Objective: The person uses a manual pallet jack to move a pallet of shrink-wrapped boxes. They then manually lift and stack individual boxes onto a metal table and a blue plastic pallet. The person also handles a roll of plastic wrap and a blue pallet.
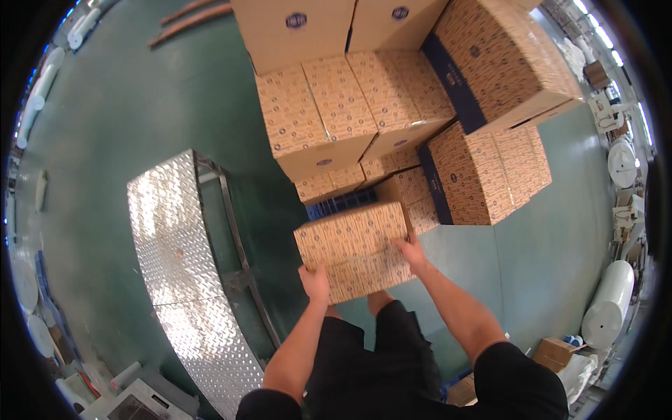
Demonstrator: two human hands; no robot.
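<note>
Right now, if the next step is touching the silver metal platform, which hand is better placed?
Probably the left hand: it holds the carton on its left, nearer the silver metal platform; the right hand holds the opposite side.

No wording was legible. The carton (353, 245) in the grip bore a repeating print of small dark emblems. Directly beyond the grip, stacked cartons (318, 105) carried similar print on top and blue emblems (323, 162) on their plain sides. Beyond and to the right of the grip, a patterned box (497, 59) displayed pale, unreadable marking on its dark blue band (465, 108).
</note>
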